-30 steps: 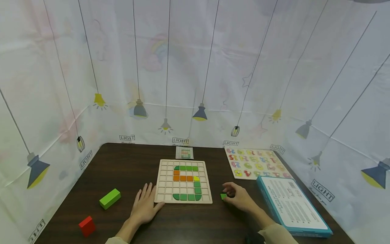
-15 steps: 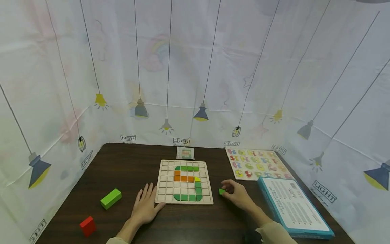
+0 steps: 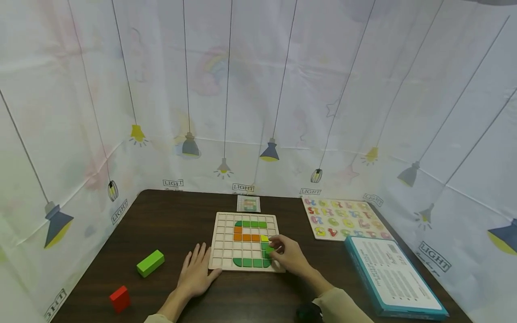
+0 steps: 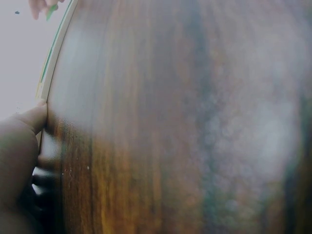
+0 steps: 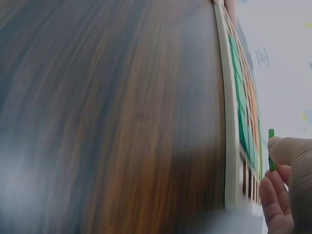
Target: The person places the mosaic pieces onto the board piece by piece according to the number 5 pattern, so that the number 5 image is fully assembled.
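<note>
A wooden grid board (image 3: 220, 244) lies at the middle of the table, with green, orange and yellow tiles set in its squares. My right hand (image 3: 291, 258) is over the board's right side and pinches a small green tile (image 5: 271, 151) between thumb and fingers. In the right wrist view that tile stands on edge, apart from the board's surface. Flat on the table, my left hand (image 3: 195, 273) has its fingers spread along the board's left edge. Its thumb (image 4: 34, 117) touches the board's rim in the left wrist view.
A light green block (image 3: 151, 263) and a red block (image 3: 120, 299) stand at the left. A small pattern card (image 3: 248, 203) lies behind the board. To the right are a number puzzle board (image 3: 345, 218) and a blue-edged box (image 3: 396, 278).
My right hand has carried the green tile left, from the table beside the board to above its right side. The left hand has stayed at the left edge.
</note>
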{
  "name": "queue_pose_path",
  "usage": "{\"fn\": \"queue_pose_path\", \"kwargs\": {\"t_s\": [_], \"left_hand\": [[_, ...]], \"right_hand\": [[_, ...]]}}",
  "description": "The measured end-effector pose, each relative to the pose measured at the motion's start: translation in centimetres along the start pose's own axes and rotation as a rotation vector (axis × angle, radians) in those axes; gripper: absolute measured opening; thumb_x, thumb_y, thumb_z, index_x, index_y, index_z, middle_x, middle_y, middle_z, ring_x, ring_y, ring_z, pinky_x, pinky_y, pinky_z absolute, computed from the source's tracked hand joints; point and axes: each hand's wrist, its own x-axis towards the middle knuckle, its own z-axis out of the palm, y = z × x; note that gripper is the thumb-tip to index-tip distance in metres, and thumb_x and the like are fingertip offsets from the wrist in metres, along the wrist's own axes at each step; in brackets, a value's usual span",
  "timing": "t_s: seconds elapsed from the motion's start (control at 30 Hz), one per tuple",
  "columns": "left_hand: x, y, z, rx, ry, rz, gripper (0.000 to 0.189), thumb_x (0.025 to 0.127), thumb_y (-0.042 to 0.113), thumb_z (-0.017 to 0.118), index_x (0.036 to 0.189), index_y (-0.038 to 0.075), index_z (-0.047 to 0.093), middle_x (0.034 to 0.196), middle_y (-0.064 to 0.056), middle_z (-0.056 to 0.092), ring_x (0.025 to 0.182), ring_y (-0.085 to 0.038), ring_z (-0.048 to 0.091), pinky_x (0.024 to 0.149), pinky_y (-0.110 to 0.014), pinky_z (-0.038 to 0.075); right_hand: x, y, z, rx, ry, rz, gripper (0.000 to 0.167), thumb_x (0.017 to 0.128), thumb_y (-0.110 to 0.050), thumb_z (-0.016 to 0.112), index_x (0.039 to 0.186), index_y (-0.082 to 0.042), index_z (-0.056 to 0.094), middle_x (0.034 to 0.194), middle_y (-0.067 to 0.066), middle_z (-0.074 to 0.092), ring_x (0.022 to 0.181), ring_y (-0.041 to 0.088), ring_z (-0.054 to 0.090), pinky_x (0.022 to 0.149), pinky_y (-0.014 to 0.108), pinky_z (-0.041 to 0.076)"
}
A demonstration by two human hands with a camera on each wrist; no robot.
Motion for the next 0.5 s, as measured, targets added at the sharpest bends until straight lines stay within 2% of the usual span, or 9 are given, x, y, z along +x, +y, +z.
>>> {"fn": "queue_pose_path", "kwargs": {"t_s": [0.2, 0.5], "left_hand": [[-0.1, -0.1, -0.1, -0.002, 0.002, 0.001, 0.077, 0.093, 0.048, 0.053, 0.147, -0.001, 0.029, 0.152, -0.024, 0.019, 0.141, -0.039, 0.009, 0.111, -0.054, 0.005], [0.0, -0.2, 0.1, 0.015, 0.013, 0.009, 0.076, 0.094, 0.049, 0.052, 0.146, -0.002, 0.03, 0.152, -0.023, 0.02, 0.141, -0.039, 0.01, 0.111, -0.054, 0.005]], "right_hand": [[1.2, -1.2, 2.8, 0.008, -0.04, -0.086, 0.032, 0.081, -0.001, 0.071, 0.111, 0.001, 0.061, 0.092, 0.007, 0.063, 0.081, 0.018, 0.062, 0.071, 0.03, 0.054], [2.8, -3.6, 5.7, -0.001, -0.068, -0.118, 0.032, 0.082, -0.003, 0.071, 0.112, 0.002, 0.061, 0.092, 0.007, 0.064, 0.083, 0.018, 0.061, 0.072, 0.027, 0.053]]}}
